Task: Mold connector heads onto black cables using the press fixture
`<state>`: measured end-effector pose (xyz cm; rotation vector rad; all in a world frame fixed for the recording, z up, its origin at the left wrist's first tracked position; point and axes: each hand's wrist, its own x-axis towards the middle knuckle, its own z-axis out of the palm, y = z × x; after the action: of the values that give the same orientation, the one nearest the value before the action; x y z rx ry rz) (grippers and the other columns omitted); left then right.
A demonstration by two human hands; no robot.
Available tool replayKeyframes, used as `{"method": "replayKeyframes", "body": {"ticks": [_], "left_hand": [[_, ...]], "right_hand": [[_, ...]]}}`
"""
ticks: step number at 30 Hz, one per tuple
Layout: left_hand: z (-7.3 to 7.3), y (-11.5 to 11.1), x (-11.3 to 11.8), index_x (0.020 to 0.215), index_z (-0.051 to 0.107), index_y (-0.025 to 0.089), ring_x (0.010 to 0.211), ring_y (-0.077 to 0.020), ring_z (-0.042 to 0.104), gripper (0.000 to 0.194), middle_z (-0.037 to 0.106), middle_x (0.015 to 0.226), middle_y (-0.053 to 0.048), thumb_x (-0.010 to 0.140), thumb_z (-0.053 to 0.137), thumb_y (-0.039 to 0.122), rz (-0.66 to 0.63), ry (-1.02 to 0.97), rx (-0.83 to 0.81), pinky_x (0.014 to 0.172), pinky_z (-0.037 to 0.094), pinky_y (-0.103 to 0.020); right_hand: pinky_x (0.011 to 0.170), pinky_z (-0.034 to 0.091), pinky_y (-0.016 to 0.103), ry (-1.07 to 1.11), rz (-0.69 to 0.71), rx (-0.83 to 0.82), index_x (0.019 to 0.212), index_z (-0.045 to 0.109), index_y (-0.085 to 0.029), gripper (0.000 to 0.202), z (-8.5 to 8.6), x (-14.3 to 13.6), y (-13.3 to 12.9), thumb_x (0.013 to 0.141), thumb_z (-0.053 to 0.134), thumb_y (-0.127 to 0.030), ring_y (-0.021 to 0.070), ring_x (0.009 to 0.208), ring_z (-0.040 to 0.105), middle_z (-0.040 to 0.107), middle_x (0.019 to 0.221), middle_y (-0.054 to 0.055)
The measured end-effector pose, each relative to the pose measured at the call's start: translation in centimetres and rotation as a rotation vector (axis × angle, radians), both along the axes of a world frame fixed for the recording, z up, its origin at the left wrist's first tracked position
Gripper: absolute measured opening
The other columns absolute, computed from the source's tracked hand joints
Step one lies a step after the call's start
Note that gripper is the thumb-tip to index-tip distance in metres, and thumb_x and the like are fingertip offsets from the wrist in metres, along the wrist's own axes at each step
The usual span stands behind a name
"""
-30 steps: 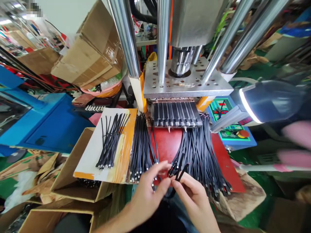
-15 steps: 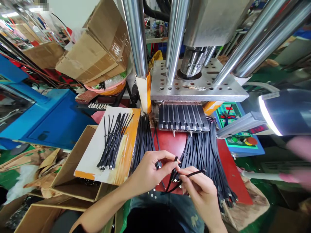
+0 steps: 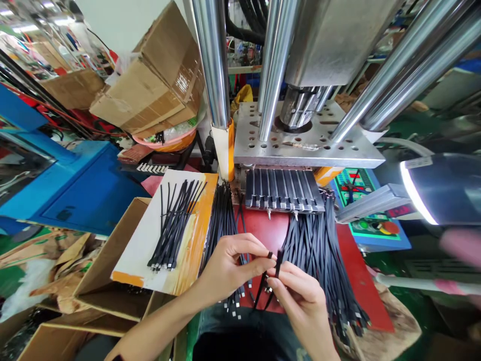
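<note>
My left hand point(image 3: 240, 263) is closed in a pinch around a short black end of a flat black cable point(image 3: 270, 255). Close beside it, my right hand point(image 3: 300, 288) pinches another black cable piece point(image 3: 278, 262) that stands nearly upright between the fingers. Whether both pieces belong to one cable cannot be told. Dark cable lengths hang below the fingertips, partly hidden by the hands. Behind the right hand, a thick bundle of flat black cables point(image 3: 311, 245) spreads over the red table point(image 3: 266, 225). A second bundle point(image 3: 220, 215) lies beyond my left hand.
A metal press plate point(image 3: 308, 153) sits above a slotted black mould point(image 3: 283, 189). At left, several black cables point(image 3: 176, 225) lie on a white board point(image 3: 141, 235) above an open cardboard box point(image 3: 108, 260). A lamp point(image 3: 439, 188) and control panel point(image 3: 372, 210) stand at right.
The cable piece in my right hand has swung from nearly level to upright. My right hand has shifted slightly left, nearer my left fingertips. The camera view has tilted a little.
</note>
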<state>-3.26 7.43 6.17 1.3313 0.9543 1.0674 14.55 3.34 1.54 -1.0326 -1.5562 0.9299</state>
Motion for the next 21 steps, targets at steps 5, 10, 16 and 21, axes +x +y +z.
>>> {"method": "replayKeyframes", "body": {"ticks": [5,10,16,21], "left_hand": [[-0.3,0.3,-0.1,0.080,0.082,0.016,0.073,-0.0135,0.066,0.025,0.075,0.080,-0.004,0.090,0.087,0.038,-0.018,0.024,0.026,0.069,0.050,-0.023],[0.4,1.3,-0.3,0.082,0.076,0.017,0.069,-0.0125,0.062,0.015,0.070,0.076,-0.001,0.095,0.076,0.024,-0.019,0.133,0.160,0.068,0.048,-0.024],[-1.5,7.9,-1.1,0.087,0.076,0.019,0.096,-0.0215,0.073,0.014,0.077,0.096,-0.006,0.098,0.073,0.026,0.187,0.310,0.369,0.095,0.056,-0.035],[-5.8,15.2,-0.6,0.082,0.075,0.018,0.117,-0.0280,0.072,0.011,0.078,0.112,-0.011,0.093,0.076,0.019,0.311,0.401,0.401,0.112,0.052,-0.044]], "right_hand": [[0.049,0.040,0.021,-0.028,0.028,-0.010,0.066,0.064,-0.021,0.037,0.0,-0.2,0.3,0.102,0.066,-0.023,0.0114,0.055,0.052,0.057,0.065,-0.002],[0.052,0.040,0.020,-0.034,0.034,-0.131,0.071,0.060,-0.021,0.034,-1.8,-1.1,-0.6,0.103,0.063,-0.031,0.0115,0.058,0.051,0.057,0.067,-0.002],[0.053,0.046,0.022,-0.058,0.332,-0.624,0.078,0.059,-0.021,0.041,-3.7,-1.2,-2.4,0.104,0.057,-0.053,0.0132,0.059,0.057,0.057,0.073,-0.001],[0.056,0.037,0.026,-0.287,0.216,-0.341,0.063,0.052,-0.022,0.050,2.0,2.0,7.0,0.097,0.067,-0.056,0.0134,0.058,0.044,0.048,0.061,-0.004]]}}
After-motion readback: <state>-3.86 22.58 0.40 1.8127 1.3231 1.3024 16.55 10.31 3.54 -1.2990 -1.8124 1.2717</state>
